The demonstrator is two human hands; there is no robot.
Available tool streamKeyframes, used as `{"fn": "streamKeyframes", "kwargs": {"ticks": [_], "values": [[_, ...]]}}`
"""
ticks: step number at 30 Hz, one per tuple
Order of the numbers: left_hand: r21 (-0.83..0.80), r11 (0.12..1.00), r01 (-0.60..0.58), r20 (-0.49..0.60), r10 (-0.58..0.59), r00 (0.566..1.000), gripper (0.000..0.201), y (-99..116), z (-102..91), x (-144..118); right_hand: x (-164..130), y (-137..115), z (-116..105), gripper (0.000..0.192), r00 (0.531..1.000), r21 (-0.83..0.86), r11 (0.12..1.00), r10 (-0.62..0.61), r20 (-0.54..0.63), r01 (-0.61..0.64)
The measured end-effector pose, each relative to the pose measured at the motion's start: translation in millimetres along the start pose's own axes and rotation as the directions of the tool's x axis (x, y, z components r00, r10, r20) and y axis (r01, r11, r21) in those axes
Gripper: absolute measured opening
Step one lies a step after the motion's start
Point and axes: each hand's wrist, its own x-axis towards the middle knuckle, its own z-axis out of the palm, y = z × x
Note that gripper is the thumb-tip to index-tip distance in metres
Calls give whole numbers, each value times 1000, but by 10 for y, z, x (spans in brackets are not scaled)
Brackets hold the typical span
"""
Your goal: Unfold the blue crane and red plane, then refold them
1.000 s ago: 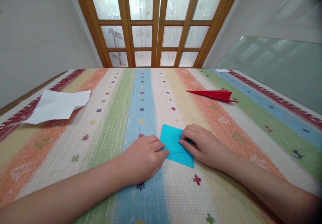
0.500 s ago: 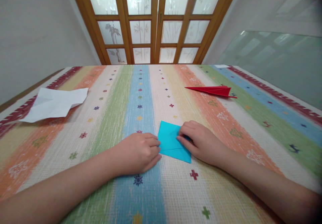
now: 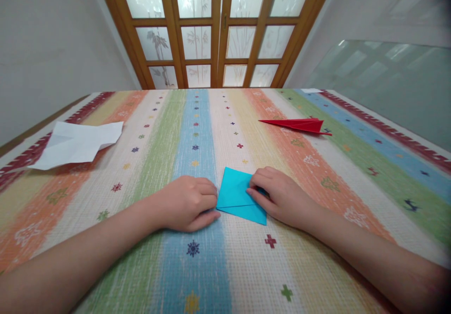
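Note:
A folded sheet of bright blue paper [image 3: 237,192] lies on the striped tablecloth in front of me, a fold line crossing its lower part. My right hand [image 3: 278,194] has its fingers curled in a pinch on the paper's right side and covers that edge. At the left corner is my left hand [image 3: 192,203], fingers bent together and tips against the paper. Its exact grip on the corner is partly hidden.
A creased white sheet of paper [image 3: 79,145] rests on the left of the tablecloth [image 3: 148,262]. On the right lies a red paper plane [image 3: 299,125], nose pointing left. Glass-paned wooden doors [image 3: 218,22] stand beyond the table's far edge.
My left hand has shifted slightly left and away from me, showing more of the paper's lower left corner. The fold line looks more level. My right hand has barely moved.

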Motion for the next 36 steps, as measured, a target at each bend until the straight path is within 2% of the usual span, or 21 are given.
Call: {"fn": "streamKeyframes", "kwargs": {"ticks": [4,6,10,13,16,22,36], "values": [[25,1000,2,-44,0,999,25,68,61,27,-1,0,9,20,1000,2,1000,0,-9,0],[7,1000,13,11,-13,1000,37,123,97,36,-4,0,12,20,1000,-5,1000,4,-5,-4],[-45,999,26,192,-17,981,65,201,171,33,-9,0,14,19,1000,-18,1000,9,2,-9],[-42,998,50,256,-37,966,69,216,192,23,-10,3,19,20,1000,-17,1000,10,1,-10],[-30,998,58,264,-48,963,71,220,188,23,-12,8,24,19,1000,-10,1000,4,-6,-4],[-28,998,52,212,-45,976,67,233,173,70,-8,2,14,17,1000,2,1000,5,-7,-5],[-33,999,-2,112,6,994,30,193,-9,76,-4,-18,-6,17,1000,-3,1000,3,-14,-4]]}}
